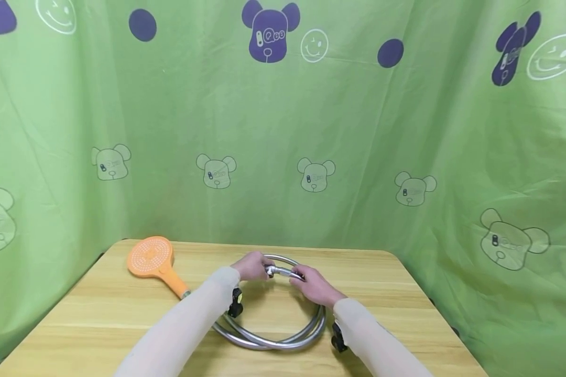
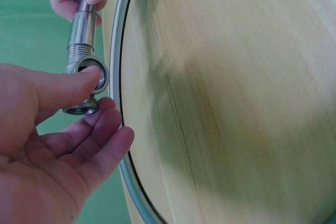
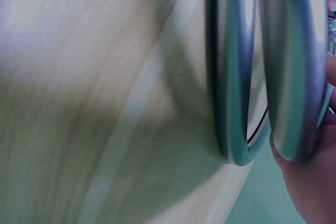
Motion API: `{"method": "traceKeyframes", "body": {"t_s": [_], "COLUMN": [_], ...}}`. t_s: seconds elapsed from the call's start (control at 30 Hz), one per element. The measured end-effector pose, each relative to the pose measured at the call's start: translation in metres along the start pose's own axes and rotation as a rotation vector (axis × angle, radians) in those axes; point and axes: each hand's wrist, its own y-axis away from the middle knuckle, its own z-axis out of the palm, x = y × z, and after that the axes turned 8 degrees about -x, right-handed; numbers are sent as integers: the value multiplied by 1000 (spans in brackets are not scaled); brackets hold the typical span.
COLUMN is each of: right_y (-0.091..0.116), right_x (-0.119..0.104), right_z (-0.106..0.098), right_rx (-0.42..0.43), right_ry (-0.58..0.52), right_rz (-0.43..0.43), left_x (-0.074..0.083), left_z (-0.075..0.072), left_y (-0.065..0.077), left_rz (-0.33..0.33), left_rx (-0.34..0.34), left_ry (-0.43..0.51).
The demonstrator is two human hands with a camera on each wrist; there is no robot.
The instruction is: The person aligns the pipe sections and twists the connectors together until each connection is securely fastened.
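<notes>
Shower hose, metallic, lying in loops around the middle of the table, nearest curve toward the near edge. One end held at the far side of the loops, between both hands. At far left, an orange shower head, face up, handle slanting near and right; join to the hose partly hidden by the left forearm.

Left hand pinching a chrome tee fitting, thumb across the mouth of a threaded port, other fingers loosely bent below. Right hand gripping the smooth sleeve at the hose end. Short stretch of bare thread between sleeve and fitting; depth of engagement, cannot tell.

Likely trouble, as judged: cross-threading, if tilted out of line; fitting spinning or slipping, from a light pinch on slick chrome; loops springing or kinking, from twist carried down the hose, perhaps dragging the shower head along.

Long axis of the held end roughly left to right, right end slightly nearer. Fitting at the left end, one port toward the left-wrist camera, another mouth pointing away from the sleeve.
</notes>
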Motion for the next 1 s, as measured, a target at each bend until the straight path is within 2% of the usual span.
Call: {"method": "traceKeyframes", "body": {"t_s": [0.17, 0.47, 0.67, 0.8, 1.0], "right_y": [-3, -4, -2, -2, -5], "right_x": [0, 2, 4, 2, 0], "right_z": [-2, -2, 0, 0, -1], "right_rx": [10, -1, -17, -48, -31], "right_ry": [20, 28, 35, -9, -23], "right_rz": [-10, -18, -21, 6, 37], "left_x": [3, -3, -7, -6, -2], "left_z": [-2, 3, 6, 5, 4], "left_y": [1, -7, -7, -6, -5], "left_rz": [0, -1, 14, 24, 1], "left_rx": [-3, -24, -48, -41, -54], "left_ry": [1, 8, -13, -41, 9]}}
